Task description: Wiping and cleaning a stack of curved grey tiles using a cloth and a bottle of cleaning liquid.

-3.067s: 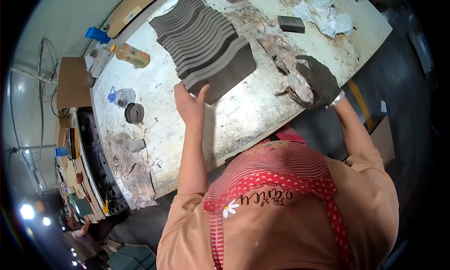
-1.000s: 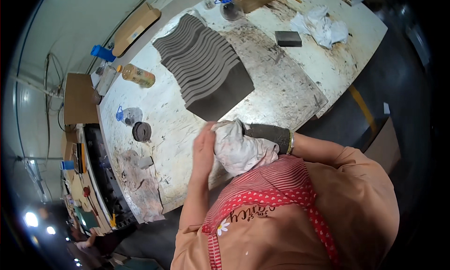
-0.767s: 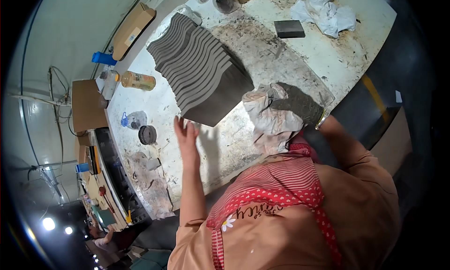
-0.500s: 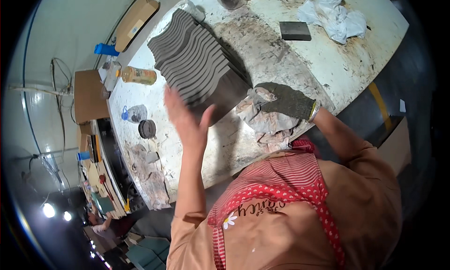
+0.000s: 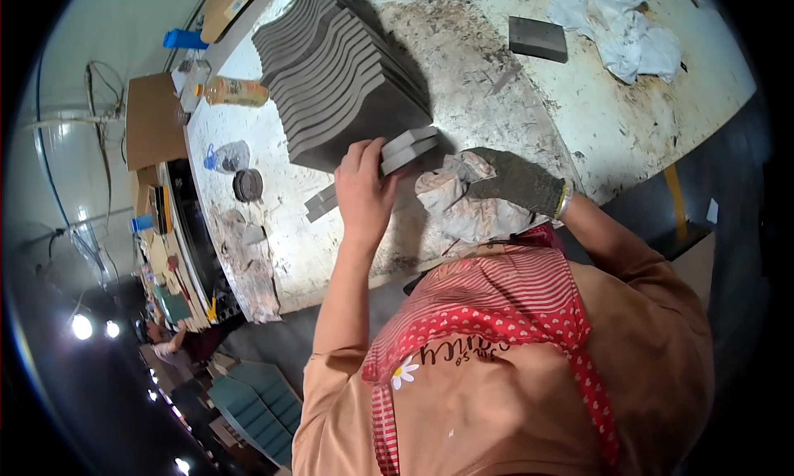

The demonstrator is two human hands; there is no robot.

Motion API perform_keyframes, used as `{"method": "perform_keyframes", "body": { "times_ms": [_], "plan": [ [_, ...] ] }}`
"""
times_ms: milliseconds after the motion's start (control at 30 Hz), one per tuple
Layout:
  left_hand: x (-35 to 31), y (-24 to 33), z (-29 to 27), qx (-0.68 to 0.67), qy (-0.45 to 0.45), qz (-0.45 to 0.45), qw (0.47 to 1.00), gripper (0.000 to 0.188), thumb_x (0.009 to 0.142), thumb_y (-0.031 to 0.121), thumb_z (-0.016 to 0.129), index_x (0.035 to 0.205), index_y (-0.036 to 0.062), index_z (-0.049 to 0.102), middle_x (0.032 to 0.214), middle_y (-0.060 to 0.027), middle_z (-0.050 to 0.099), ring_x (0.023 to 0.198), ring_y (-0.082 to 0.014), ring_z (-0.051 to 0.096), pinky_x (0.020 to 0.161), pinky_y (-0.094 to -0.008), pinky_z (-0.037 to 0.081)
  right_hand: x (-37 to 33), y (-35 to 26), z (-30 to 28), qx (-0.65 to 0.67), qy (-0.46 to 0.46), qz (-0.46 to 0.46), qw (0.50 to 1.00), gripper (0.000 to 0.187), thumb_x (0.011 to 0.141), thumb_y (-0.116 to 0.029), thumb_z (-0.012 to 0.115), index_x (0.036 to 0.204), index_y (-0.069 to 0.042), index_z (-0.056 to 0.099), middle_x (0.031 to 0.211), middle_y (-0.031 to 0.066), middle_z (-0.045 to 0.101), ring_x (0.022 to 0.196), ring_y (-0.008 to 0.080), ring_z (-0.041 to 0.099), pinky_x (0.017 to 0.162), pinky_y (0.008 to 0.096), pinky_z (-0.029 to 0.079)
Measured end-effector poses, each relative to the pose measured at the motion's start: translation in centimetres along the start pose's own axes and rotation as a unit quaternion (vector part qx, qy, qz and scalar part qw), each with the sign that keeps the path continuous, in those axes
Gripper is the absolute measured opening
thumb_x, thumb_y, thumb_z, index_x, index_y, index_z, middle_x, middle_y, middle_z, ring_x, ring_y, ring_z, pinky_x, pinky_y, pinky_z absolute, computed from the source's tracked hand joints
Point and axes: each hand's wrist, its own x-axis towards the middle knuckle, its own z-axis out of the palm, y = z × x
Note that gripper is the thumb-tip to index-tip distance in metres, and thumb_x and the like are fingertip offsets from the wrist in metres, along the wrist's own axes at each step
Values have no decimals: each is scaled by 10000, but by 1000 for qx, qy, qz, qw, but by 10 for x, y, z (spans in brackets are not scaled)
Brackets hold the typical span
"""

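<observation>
My bare left hand (image 5: pixel 364 186) grips a grey slab with stepped edges (image 5: pixel 411 149), its fingers over the middle. One end sticks out on the right of the hand, the other on the left. Just beyond it stands a row of dark grey slabs with wavy top edges (image 5: pixel 339 79), packed close together. My right hand (image 5: pixel 521 181) wears a dark green work glove and is closed on a crumpled, stained white rag (image 5: pixel 463 203). The rag lies at the table's near edge, a short way right of the held slab.
A dark grey block (image 5: pixel 538 39) and a crumpled white cloth (image 5: pixel 620 33) lie at the far right of the smeared white table (image 5: pixel 513 104). On the left are a bottle of yellowish liquid (image 5: pixel 233 91), a clear plastic bottle (image 5: pixel 229 157), a dark roll (image 5: pixel 247 185) and a stained cloth (image 5: pixel 248 265).
My left hand, blurred and holding nothing before, has come nearer and now grips a grey slab. The right hand keeps hold of the rag. The whole view has shifted a little.
</observation>
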Motion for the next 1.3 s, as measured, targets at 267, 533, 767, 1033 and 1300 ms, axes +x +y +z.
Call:
{"method": "perform_keyframes", "body": {
  "times_ms": [267, 533, 767, 1033, 1300],
  "plan": [
    [-91, 11, -46, -73, 201, -38, 976, 333, 709, 47, 721, 1025, 37, 619, 1061, -111, 604, 1128, -332, 550, 1071, -517, 366, -5, 5, -25, 114, -22, 10, 993, 673, 849, -235, 713, 1388, 48, 427, 1290, 177, 585, 1177, 219, 540, 1017, 333, 414],
    [-116, 19, -36, 40, 270, 0, 962, 283, 716, 115, 731, 992, 110, 671, 1071, -62, 610, 1150, -320, 554, 1069, -539, 361, 7, -4, -22, 1, -22, 37, 999, 641, 858, -314, 711, 1362, 13, 488, 1305, 143, 577, 1162, 204, 532, 1024, 339, 405],
    [-122, 15, -45, -108, 287, -101, 946, 314, 709, 12, 710, 1011, 81, 656, 1098, -80, 616, 1121, -296, 583, 1064, -488, 368, 8, -3, -19, -16, -17, 53, 998, 677, 852, -319, 720, 1381, 19, 465, 1308, 142, 576, 1179, 205, 522, 1035, 333, 395],
    [-115, 15, -68, -549, 294, -334, 707, 539, 893, 197, 716, 1319, 6, 449, 1240, -88, 581, 1128, -189, 552, 1000, -333, 415, 10, 6, -18, 56, -42, 12, 997, 626, 877, -264, 710, 1365, 41, 466, 1296, 121, 582, 1161, 191, 526, 1030, 313, 404],
    [-106, 21, -67, -604, 263, -328, 677, 470, 904, 185, 702, 1274, -1, 480, 1195, -103, 603, 1072, -186, 579, 956, -335, 461, 5, 0, -16, 32, 8, 65, 997, 710, 869, -223, 727, 1416, 77, 388, 1361, 156, 528, 1224, 194, 485, 1050, 305, 387]
  ]
}}
